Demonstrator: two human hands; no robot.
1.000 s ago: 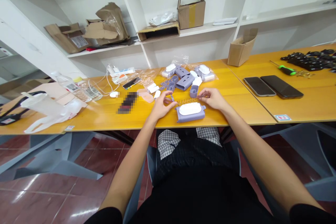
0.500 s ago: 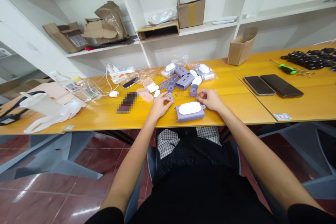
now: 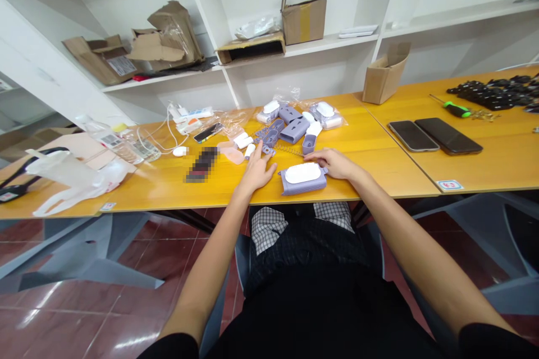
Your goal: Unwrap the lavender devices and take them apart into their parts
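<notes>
My left hand (image 3: 256, 173) lies over the table with its fingers apart, the fingertips at a small purple-grey part (image 3: 268, 150). My right hand (image 3: 334, 165) has its fingers stretched to the left, tips by the foot of a purple cup-shaped piece (image 3: 309, 143); it seems to hold nothing. A thin coil spring (image 3: 289, 150) lies between the hands. Closest to me is a purple housing (image 3: 304, 185) topped by a white oval piece (image 3: 302, 172). Beyond the hands are more purple housings (image 3: 295, 130), another cup (image 3: 272, 137) and a small white piece (image 3: 250, 151).
Bagged units (image 3: 326, 115) lie at the back. On the left are a phone (image 3: 208, 133), a power strip (image 3: 197, 114), bottles (image 3: 112, 140) and a plastic bag (image 3: 80, 176). To the right lie two phones (image 3: 448, 136), a screwdriver (image 3: 457, 109) and a cardboard box (image 3: 385, 79).
My left hand has come away from a curved purple part, its fingers spreading forward. My right fingers have moved from the cup's right side to its front and straightened.
</notes>
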